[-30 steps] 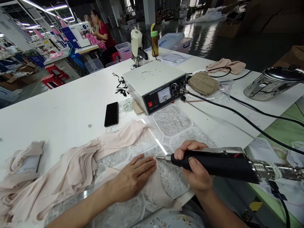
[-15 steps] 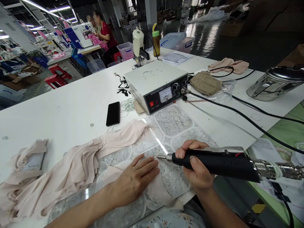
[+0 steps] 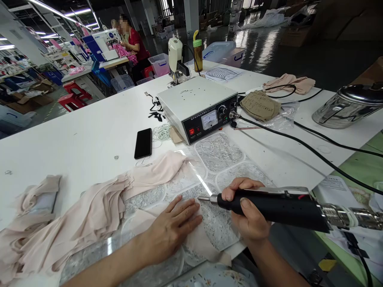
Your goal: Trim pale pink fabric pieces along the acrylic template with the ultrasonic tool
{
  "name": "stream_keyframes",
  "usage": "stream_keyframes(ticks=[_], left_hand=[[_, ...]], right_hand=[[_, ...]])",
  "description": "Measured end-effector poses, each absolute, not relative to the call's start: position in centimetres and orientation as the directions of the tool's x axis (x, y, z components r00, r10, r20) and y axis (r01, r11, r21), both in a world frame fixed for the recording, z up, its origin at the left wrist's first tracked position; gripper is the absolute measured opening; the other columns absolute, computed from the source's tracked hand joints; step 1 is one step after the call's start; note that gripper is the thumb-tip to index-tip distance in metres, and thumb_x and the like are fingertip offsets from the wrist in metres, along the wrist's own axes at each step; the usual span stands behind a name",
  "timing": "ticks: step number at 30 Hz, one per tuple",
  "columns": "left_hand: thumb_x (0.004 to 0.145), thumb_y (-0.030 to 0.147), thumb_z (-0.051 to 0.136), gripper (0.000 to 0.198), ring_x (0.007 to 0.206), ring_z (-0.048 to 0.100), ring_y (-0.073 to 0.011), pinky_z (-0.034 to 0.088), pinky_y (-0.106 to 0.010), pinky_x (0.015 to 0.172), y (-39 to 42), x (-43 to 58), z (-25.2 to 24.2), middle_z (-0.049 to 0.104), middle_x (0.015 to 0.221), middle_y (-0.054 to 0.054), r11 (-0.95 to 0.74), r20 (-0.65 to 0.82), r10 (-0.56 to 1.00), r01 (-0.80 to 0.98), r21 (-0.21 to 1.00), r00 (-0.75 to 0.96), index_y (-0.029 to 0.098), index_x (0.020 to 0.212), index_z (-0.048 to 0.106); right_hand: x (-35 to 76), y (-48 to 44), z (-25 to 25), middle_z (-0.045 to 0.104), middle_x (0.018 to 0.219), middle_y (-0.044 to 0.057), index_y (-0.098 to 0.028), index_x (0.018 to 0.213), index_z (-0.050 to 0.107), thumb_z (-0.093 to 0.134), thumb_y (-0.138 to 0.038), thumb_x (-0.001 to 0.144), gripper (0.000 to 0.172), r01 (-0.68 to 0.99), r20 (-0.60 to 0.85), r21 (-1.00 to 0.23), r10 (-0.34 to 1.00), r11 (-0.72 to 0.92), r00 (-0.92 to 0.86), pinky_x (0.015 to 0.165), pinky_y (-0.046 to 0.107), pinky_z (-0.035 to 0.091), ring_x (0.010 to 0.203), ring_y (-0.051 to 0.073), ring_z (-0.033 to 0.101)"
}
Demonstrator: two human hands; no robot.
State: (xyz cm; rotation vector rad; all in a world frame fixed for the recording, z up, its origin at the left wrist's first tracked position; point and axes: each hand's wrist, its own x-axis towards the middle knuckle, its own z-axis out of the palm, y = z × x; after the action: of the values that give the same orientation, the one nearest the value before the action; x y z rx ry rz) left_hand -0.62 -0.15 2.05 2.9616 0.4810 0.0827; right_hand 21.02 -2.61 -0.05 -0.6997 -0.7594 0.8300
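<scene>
My left hand (image 3: pixel 175 229) lies flat, fingers spread a little, on a pale pink cloth piece (image 3: pixel 203 243) over a clear patterned mat (image 3: pixel 221 223). Wrapped round a black handheld tool (image 3: pixel 275 207) is my right hand (image 3: pixel 249 211). The tool's thin metal tip (image 3: pixel 205 198) points left and ends beside my left fingertips; whether it touches the cloth cannot be made out. A heap of pale pink cloth pieces (image 3: pixel 86 211) lies left of my left hand.
Behind the mat stands a white control box (image 3: pixel 197 103), with a black cable running right. Around it are a phone (image 3: pixel 143 143), a green-lidded bottle (image 3: pixel 197 54), brown cloth pieces (image 3: pixel 259 105) and a steel jug (image 3: pixel 344 105). A person (image 3: pixel 136 44) sits at a far sewing machine.
The whole view has shifted slightly. My left fingers have moved a little apart at the lower side; my right hand and the tool hold nearly the same place.
</scene>
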Motion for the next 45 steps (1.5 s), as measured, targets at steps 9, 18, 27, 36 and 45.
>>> stream_keyframes(ticks=[9,18,27,36,45], left_hand=[[0.094,0.007,0.040,0.042,0.135,0.042,-0.0306,0.032,-0.056,0.111,0.0,-0.6,1.9,0.050,0.140,-0.017,-0.936,0.039,0.313,0.302,0.179,0.949,0.012,0.135,0.048],[0.095,0.009,0.039,0.041,0.136,0.039,-0.0296,0.030,-0.055,0.113,0.1,-0.6,2.1,0.049,0.141,-0.015,-0.932,0.020,0.318,0.309,0.192,0.948,0.013,0.135,0.049],[0.095,0.006,0.039,0.041,0.136,0.040,-0.0288,0.029,-0.055,0.113,0.0,-0.5,2.0,0.050,0.139,-0.016,-0.927,0.062,0.326,0.307,0.214,0.943,0.013,0.134,0.050],[0.093,0.005,0.041,0.043,0.136,0.039,-0.0313,0.026,-0.059,0.113,0.0,-0.7,1.7,0.048,0.141,-0.017,-0.927,0.030,0.323,0.310,0.209,0.946,0.012,0.135,0.049],[0.095,0.008,0.040,0.041,0.135,0.041,-0.0297,0.026,-0.058,0.114,0.0,-0.5,2.2,0.050,0.139,-0.016,-0.929,0.015,0.323,0.314,0.195,0.946,0.013,0.135,0.049]], right_hand=[[21.1,-2.5,0.4,0.052,0.081,0.000,-0.023,0.088,0.057,0.058,-0.026,0.076,0.012,-0.405,0.277,-0.763,0.821,0.503,0.499,0.055,0.031,0.050,0.057,0.011,0.055],[21.7,-3.6,0.9,0.050,0.079,0.000,-0.023,0.086,0.058,0.060,-0.031,0.077,0.012,-0.410,0.272,-0.786,0.855,0.462,0.443,0.051,0.029,0.049,0.054,0.010,0.053],[21.6,-3.5,0.7,0.051,0.079,0.000,-0.023,0.086,0.057,0.060,-0.029,0.079,0.010,-0.415,0.282,-0.785,0.861,0.460,0.422,0.053,0.029,0.051,0.055,0.010,0.054],[21.7,-3.8,1.0,0.051,0.079,0.000,-0.023,0.084,0.056,0.061,-0.030,0.080,0.010,-0.405,0.298,-0.788,0.863,0.464,0.408,0.052,0.030,0.051,0.055,0.010,0.052],[22.0,-4.7,1.3,0.052,0.081,0.000,-0.022,0.086,0.057,0.060,-0.028,0.081,0.009,-0.463,0.293,-0.772,0.891,0.435,0.347,0.054,0.029,0.050,0.057,0.010,0.056]])
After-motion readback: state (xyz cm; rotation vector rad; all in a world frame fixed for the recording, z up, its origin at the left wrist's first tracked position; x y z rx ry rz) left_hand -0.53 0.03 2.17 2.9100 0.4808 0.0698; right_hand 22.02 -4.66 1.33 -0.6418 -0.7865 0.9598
